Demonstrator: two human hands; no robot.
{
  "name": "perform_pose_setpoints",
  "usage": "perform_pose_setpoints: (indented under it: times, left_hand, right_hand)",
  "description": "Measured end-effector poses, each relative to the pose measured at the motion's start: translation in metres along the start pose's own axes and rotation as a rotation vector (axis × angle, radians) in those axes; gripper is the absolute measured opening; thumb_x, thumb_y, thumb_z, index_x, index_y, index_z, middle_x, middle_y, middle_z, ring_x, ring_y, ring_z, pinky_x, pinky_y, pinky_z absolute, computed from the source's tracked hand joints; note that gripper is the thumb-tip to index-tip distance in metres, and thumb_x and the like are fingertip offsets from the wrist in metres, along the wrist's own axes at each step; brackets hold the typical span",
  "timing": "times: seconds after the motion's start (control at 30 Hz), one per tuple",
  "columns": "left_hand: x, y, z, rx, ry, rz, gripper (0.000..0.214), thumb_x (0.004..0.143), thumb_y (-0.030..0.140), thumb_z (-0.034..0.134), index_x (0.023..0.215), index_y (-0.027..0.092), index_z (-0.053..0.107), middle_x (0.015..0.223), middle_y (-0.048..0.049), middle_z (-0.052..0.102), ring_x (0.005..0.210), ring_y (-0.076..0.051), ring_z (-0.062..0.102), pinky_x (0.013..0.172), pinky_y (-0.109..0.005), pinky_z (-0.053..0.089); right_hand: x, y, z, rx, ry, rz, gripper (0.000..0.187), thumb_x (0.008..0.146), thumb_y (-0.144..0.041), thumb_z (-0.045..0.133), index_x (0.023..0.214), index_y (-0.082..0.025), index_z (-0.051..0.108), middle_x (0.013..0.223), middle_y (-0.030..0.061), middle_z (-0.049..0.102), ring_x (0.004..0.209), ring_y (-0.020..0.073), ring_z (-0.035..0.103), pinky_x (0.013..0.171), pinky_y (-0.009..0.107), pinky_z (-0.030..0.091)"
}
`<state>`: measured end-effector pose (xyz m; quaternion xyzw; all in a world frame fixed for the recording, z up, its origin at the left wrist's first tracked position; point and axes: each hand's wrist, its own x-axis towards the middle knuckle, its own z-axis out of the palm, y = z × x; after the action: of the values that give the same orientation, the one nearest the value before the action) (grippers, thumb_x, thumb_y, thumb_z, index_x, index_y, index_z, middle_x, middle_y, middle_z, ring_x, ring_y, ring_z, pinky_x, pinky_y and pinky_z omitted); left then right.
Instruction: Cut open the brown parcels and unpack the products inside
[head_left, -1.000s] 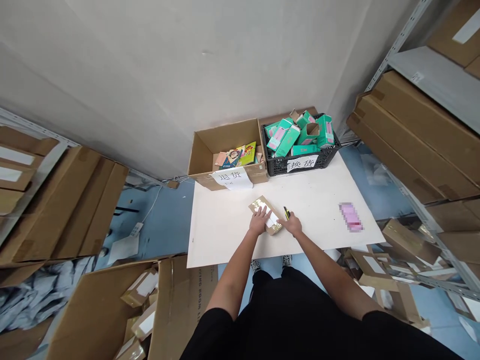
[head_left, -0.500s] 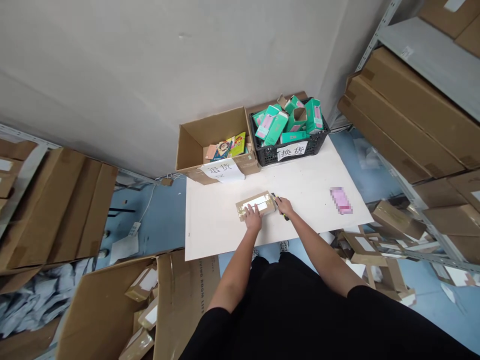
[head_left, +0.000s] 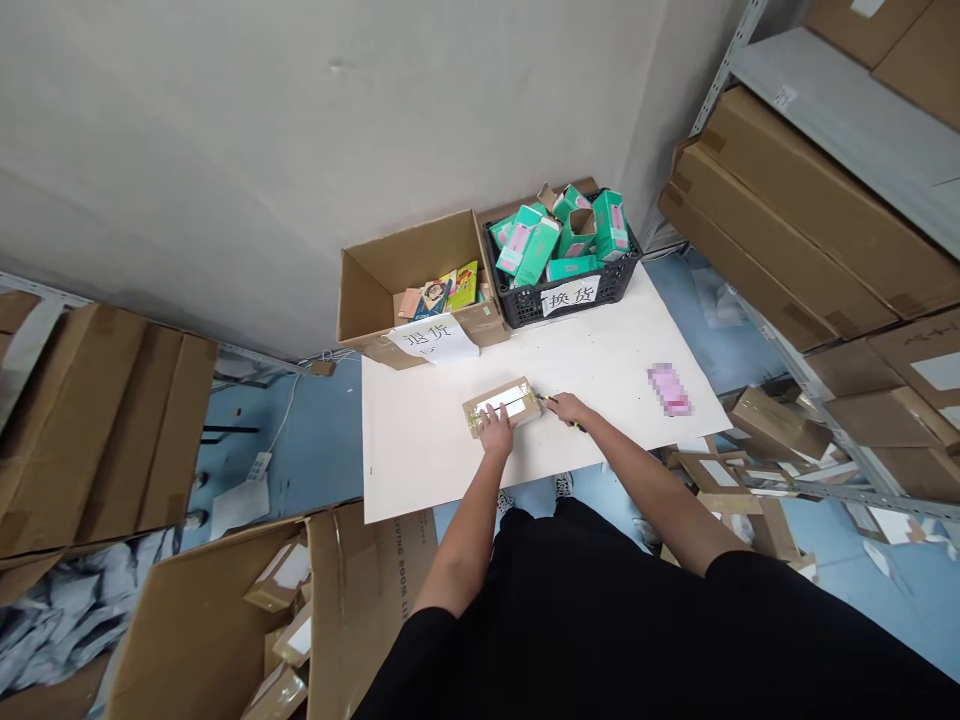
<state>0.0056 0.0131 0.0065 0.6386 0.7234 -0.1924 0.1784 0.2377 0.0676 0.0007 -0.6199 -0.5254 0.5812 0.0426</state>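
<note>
A small brown cardboard parcel (head_left: pixel 531 404), with shiny tape at its ends and a white label crossed by a dark line, lies on the white table. My left hand (head_left: pixel 495 432) rests on its near side, fingers spread over the top. In my right hand (head_left: pixel 570 408) is a black-and-yellow utility knife (head_left: pixel 550 399), its tip pointing left at the parcel's right end. Whether the blade touches the cardboard is too small to tell. Further right on the table lies a pink pixelated item (head_left: pixel 670 390).
Behind the parcel stand an open cardboard box (head_left: pixel 375 290) with colourful booklets and a black crate (head_left: pixel 517 310) of green boxes. A large carton (head_left: pixel 202 620) holding parcels is at lower left. Shelves with long cartons (head_left: pixel 772 220) flank the right, above parcels (head_left: pixel 720 485) on the floor.
The knife has tilted from steep to flatter, its tip now pointing more to the left. My left hand keeps its place on the parcel. The whole view has shifted slightly.
</note>
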Motion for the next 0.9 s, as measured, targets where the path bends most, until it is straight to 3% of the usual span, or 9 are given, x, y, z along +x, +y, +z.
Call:
perform_pose_setpoints:
  times: [0.07,0.23,0.37,0.47,0.53,0.6,0.7,0.8,0.9]
  left_hand:
    - [0.001,-0.001,-0.003,-0.018,-0.007,0.001,0.069,0.108,0.053,0.038,0.172,0.027,0.028,0.18,-0.0147,0.022,0.165,-0.038,0.02,0.122,-0.056,0.039]
    - [0.016,-0.023,-0.024,-0.083,0.066,0.05,0.062,0.109,0.056,0.032,0.162,0.028,0.045,0.165,-0.0169,0.048,0.153,-0.037,0.038,0.116,-0.055,0.044]
    - [0.036,-0.057,-0.043,-0.106,0.025,0.101,0.07,0.103,0.054,0.052,0.166,0.031,0.033,0.172,-0.0128,0.038,0.159,-0.036,0.029,0.121,-0.05,0.039]
    - [0.041,-0.076,-0.045,-0.133,-0.054,0.071,0.077,0.098,0.063,0.057,0.164,0.034,0.032,0.167,-0.0133,0.044,0.153,-0.037,0.037,0.117,-0.05,0.041]
    - [0.038,-0.082,-0.039,-0.152,-0.048,-0.024,0.074,0.096,0.068,0.057,0.158,0.032,0.038,0.158,-0.0161,0.052,0.144,-0.038,0.046,0.113,-0.051,0.043]
    - [0.032,-0.083,-0.031,-0.174,-0.025,-0.133,0.072,0.094,0.071,0.056,0.151,0.028,0.045,0.152,-0.0181,0.055,0.138,-0.039,0.049,0.109,-0.05,0.043]
    - [0.021,-0.08,-0.02,-0.2,-0.009,-0.237,0.07,0.093,0.074,0.056,0.143,0.025,0.05,0.147,-0.0201,0.057,0.136,-0.039,0.051,0.105,-0.049,0.045]
    - [0.01,-0.077,-0.01,-0.208,0.009,-0.267,0.065,0.097,0.071,0.053,0.14,0.022,0.054,0.144,-0.0217,0.059,0.136,-0.039,0.054,0.103,-0.048,0.048]
    - [-0.001,-0.084,0.002,-0.22,0.08,-0.33,0.059,0.104,0.063,0.045,0.136,0.016,0.059,0.138,-0.0241,0.065,0.129,-0.037,0.063,0.098,-0.044,0.051]
  right_hand:
    - [-0.007,0.016,0.0,0.045,0.008,-0.004,0.041,0.105,-0.05,0.062,0.076,-0.022,0.056,0.049,-0.0036,0.057,0.04,0.0127,0.055,0.053,0.023,0.043]
    - [-0.005,0.044,0.007,0.361,0.295,0.154,0.026,0.107,-0.047,0.057,0.097,-0.023,0.054,0.063,-0.0055,0.064,0.049,0.0133,0.064,0.057,0.021,0.048]
    - [0.002,0.059,0.003,0.301,0.492,0.178,0.019,0.099,-0.034,0.065,0.11,-0.019,0.063,0.098,0.0083,0.077,0.091,0.0219,0.077,0.08,0.027,0.056]
    - [0.001,0.064,-0.005,0.219,0.642,0.197,0.048,0.097,-0.026,0.064,0.142,-0.011,0.057,0.143,0.0231,0.065,0.139,0.0315,0.058,0.111,0.037,0.048]
    - [-0.001,0.06,-0.001,0.205,0.674,0.191,0.062,0.099,-0.025,0.058,0.157,-0.008,0.044,0.16,0.0252,0.051,0.153,0.0318,0.044,0.122,0.039,0.038]
    - [0.001,0.048,0.018,0.204,0.636,0.16,0.065,0.101,-0.032,0.057,0.16,-0.01,0.042,0.16,0.0221,0.052,0.15,0.0301,0.047,0.122,0.037,0.037]
    - [0.012,0.012,0.072,0.223,0.472,0.107,0.077,0.096,-0.052,0.068,0.159,-0.015,0.046,0.146,0.0175,0.067,0.134,0.0299,0.065,0.111,0.036,0.049]
    - [0.031,-0.035,0.133,0.239,0.245,0.093,0.089,0.099,-0.057,0.062,0.17,-0.019,0.025,0.145,0.015,0.069,0.13,0.0293,0.068,0.106,0.039,0.052]
    - [0.049,-0.076,0.168,0.174,0.181,0.09,0.091,0.102,-0.052,0.058,0.171,-0.01,0.019,0.137,0.0215,0.072,0.126,0.0326,0.07,0.105,0.041,0.052]
